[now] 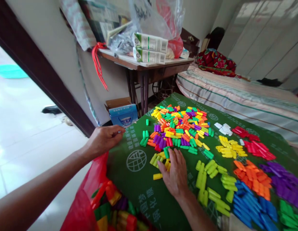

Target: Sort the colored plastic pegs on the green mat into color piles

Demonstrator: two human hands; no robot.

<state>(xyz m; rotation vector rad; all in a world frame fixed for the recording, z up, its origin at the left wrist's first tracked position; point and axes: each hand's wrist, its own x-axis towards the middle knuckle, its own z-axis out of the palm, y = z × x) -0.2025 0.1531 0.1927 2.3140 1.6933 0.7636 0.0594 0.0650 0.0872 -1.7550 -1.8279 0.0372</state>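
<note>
My left hand [105, 139] hangs at the left edge of the green tabletop [120, 173], fingers curled together; whatever may be inside them is hidden. My right hand [176, 173] lies palm down, fingers stretched and thumb apart, touching yellow tube-shaped plastic pieces [167, 165]. By its fingertips is a green piece [166, 152], and light-green pieces [155, 159] lie left of it. Just beyond spreads a mixed-colour heap [180, 125] of these small tubes. At right, they lie grouped by colour: lime [201, 179], yellow [231, 147], orange [253, 178], blue [250, 202], purple [284, 183], red [259, 149] and white [224, 129].
A red bag [81, 205] with more coloured pieces is at the near left edge. Green pieces [290, 215] lie in the near right corner. Beyond are a blue box [123, 115], a small table [149, 66] with cartons and plastic bags, and a bed [235, 96].
</note>
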